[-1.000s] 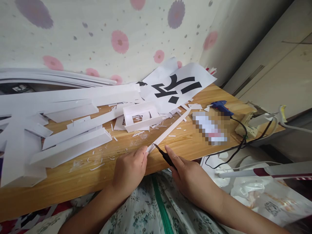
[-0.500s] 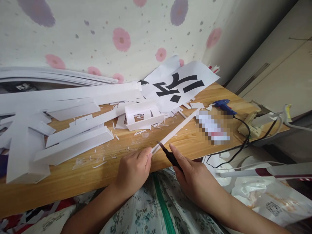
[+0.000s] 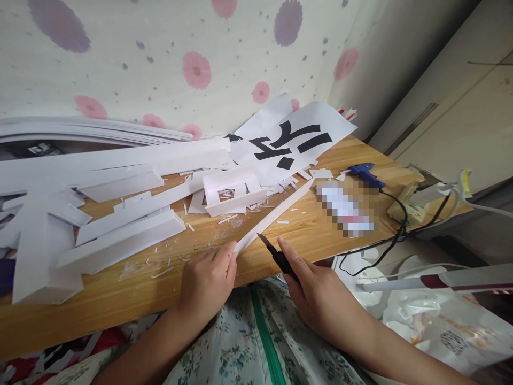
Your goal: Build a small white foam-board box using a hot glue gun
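The person's left hand, knuckles up near the table's front edge, pinches the near end of a long, thin white strip. The strip looks straight and flat-sided, slanting away over the wooden table towards the paper scraps. The right hand grips a black cutter, index finger along it, its blade pointing at the strip's near part.

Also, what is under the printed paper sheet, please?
White scraps show along the near edge of the printed sheet; what lies beneath its middle is covered and cannot be seen.
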The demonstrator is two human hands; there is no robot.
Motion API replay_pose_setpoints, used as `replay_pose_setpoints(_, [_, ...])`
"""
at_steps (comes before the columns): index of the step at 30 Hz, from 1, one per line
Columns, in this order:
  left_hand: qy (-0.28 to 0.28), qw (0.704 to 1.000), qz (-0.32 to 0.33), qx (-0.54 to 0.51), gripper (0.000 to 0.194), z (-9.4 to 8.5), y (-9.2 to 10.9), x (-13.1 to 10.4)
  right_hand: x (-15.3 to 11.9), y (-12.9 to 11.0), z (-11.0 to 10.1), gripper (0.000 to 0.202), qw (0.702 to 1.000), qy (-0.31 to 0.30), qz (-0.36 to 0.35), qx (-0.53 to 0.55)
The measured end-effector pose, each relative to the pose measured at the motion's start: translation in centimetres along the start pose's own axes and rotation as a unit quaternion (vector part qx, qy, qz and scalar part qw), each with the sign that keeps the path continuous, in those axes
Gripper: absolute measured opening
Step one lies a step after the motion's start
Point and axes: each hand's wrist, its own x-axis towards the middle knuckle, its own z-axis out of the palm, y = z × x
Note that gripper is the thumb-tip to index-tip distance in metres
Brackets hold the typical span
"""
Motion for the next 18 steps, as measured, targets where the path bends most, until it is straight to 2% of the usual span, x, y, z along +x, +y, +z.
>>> replay_pose_setpoints(9, [0.003, 1.0, 0.008, -0.027, 0.022, 0.36, 0.29, 0.15, -0.17, 0.05, -0.04, 0.057, 1.0, 0.002, -0.006, -0.018])
replay_pose_setpoints(18, [0.007, 1.0, 0.013, -0.027, 0.02, 0.9, 0.13, 0.16, -0.03, -0.06, 0.14, 0.067, 0.997, -0.072, -0.019, -0.028])
